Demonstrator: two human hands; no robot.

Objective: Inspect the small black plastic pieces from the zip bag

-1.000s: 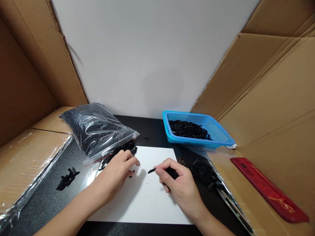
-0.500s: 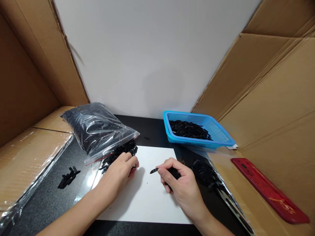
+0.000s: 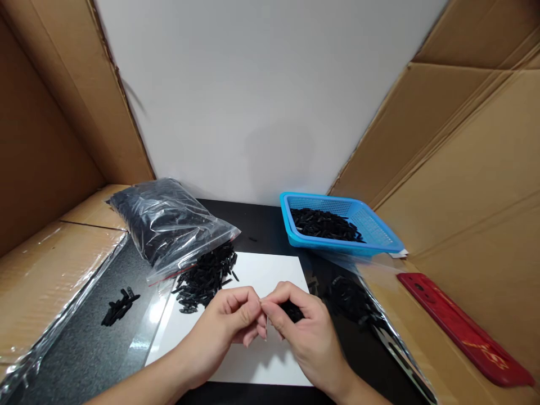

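- A handful of small black plastic pieces (image 3: 291,311) was gripped inside the curled right hand (image 3: 301,326); only a dark patch of them showed between thumb and fingers, so their shape could not be made out there.
- The left hand (image 3: 230,326) was closed into a pinch, its fingertips (image 3: 255,313) touching those of the right hand above the near half of the white sheet (image 3: 270,270). What it pinched was too small and too hidden to be told.
- Both hands were held knuckles up, wrists entering from the near edge of the desk (image 3: 84,343), the 2 forearms angled inward toward each other.
- A loose pile of black pieces (image 3: 206,275), slim and short like little pins, was spilled over the far left corner of the white sheet, at the mouth of a clear plastic bag (image 3: 164,222) filled with more of them.
- A blue basket (image 3: 379,236) with a mesh wall was set toward the far right corner of the desk, a layer of the same black pieces lying in it.
- A small cluster of black parts (image 3: 119,306) was left near the left edge of the desk, well apart from the hands.
- A second clear bag (image 3: 358,304) was seen just right of the right hand, and a red flat object (image 3: 464,332) on the cardboard beyond it.
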